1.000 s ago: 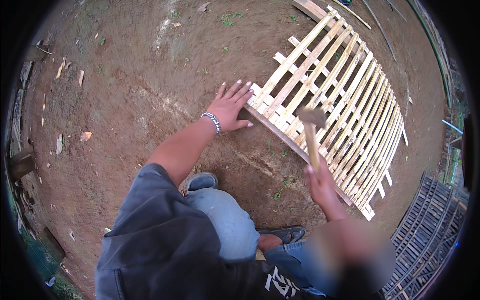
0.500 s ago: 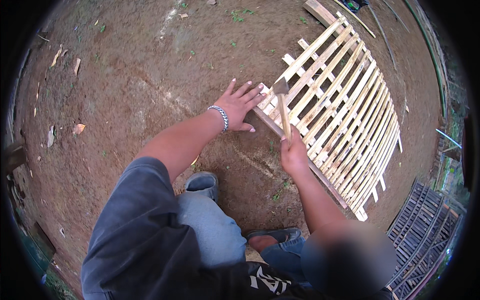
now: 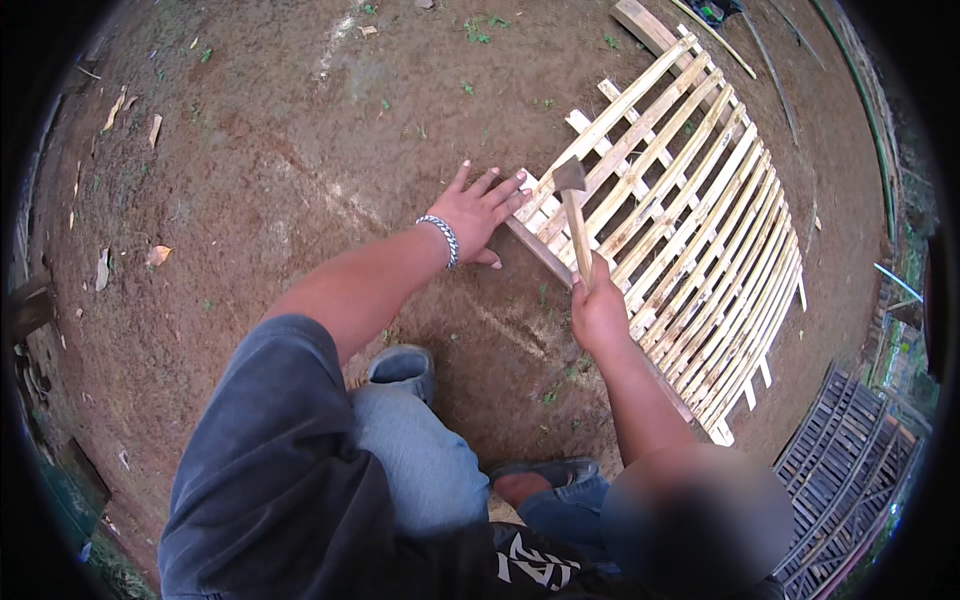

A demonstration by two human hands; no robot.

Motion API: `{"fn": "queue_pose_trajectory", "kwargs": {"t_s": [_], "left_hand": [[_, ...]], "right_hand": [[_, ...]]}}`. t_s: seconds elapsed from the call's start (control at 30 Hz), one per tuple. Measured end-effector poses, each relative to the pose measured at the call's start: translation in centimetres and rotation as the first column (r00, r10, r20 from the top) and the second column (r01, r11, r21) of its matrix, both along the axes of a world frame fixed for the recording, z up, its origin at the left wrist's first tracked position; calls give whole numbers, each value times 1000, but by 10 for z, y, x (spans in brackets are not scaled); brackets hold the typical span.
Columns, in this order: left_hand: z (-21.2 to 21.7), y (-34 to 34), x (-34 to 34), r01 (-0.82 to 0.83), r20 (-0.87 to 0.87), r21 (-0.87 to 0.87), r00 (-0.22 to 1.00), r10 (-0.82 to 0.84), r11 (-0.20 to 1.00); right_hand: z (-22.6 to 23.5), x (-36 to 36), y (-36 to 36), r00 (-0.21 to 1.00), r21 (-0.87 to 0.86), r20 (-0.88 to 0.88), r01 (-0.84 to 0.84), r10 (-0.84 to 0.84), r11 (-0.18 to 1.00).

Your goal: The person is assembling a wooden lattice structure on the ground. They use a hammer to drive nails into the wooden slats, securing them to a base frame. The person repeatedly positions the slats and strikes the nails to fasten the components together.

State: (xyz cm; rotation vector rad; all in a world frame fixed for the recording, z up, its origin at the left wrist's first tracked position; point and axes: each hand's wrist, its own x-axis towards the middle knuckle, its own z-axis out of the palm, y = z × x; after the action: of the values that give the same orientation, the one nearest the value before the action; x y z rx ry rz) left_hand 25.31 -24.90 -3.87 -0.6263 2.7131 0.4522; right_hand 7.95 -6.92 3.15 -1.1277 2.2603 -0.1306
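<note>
My right hand (image 3: 601, 315) is wrapped around the pale wooden handle of a hammer (image 3: 570, 178), whose grey metal head hangs over the slats near the panel's corner. The panel (image 3: 650, 265) is made of several split, pale slats laid side by side over crosspieces, with a board (image 3: 540, 255) along its near edge. My left hand (image 3: 478, 215) lies flat with its fingers spread, the fingertips on the panel's left corner. A chain bracelet (image 3: 442, 238) circles that wrist. Whether a nail stands under the fingertips or the hammer head, I cannot tell.
Under the panel's far end lies a thick wooden beam (image 3: 645, 27), with a thin pale strip (image 3: 715, 38) beside it. A dark slatted panel (image 3: 850, 470) is at the lower right. My boot (image 3: 402, 370) stands on bare brown soil. Dry leaves (image 3: 158, 255) are scattered to the left.
My right hand and the hammer have shifted slightly to the right, and the head's angle has turned a little. My left hand has stayed at the corner.
</note>
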Motion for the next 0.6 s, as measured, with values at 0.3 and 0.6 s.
{"fn": "queue_pose_trajectory", "kwargs": {"t_s": [0.3, 0.6], "left_hand": [[-1, -3, -1, 0, 4, -22, 1000, 0, 1000], [1, -1, 7, -13, -55, 26, 998, 15, 1000]], "right_hand": [[-6, -6, 1, 997, 167, -33, -69, 76, 983], [75, 16, -46, 946, 193, -139, -263, 292, 945]]}}
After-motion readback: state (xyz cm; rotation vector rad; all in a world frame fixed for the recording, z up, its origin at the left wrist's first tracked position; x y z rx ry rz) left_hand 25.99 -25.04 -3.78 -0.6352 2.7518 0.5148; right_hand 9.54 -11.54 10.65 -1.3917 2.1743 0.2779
